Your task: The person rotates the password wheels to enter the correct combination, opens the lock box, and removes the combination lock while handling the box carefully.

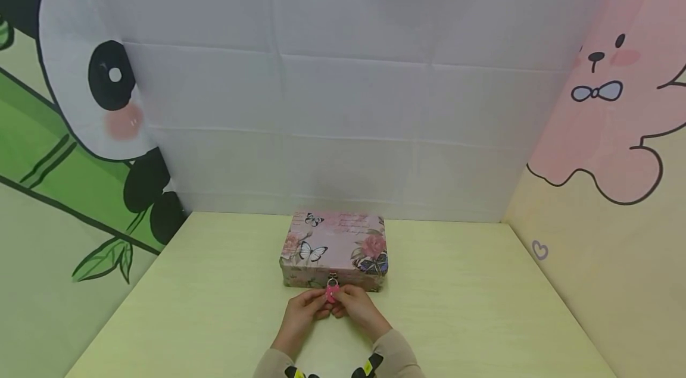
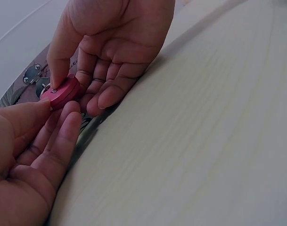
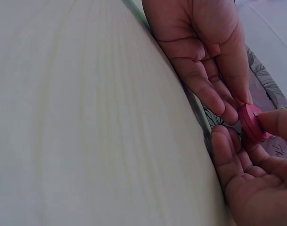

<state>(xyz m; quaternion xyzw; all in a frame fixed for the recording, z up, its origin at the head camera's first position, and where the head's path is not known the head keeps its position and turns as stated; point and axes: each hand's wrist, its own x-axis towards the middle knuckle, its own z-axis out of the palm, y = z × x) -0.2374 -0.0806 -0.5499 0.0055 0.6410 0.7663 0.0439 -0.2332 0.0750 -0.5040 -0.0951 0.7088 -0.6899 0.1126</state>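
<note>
A pink padlock hangs by its shackle at the front clasp of a floral box with butterflies on its closed lid. The left hand pinches the padlock's left side between thumb and fingers. From the right, the right hand grips the same padlock, its thumb on the front face. In the left wrist view the padlock lies between both hands, near the metal clasp. The right wrist view shows small dials on the padlock, partly covered by a thumb.
The box stands on a pale yellow table, near its back edge. Behind it hangs a white cloth. Painted walls with a panda and a pink bear stand at the left and right.
</note>
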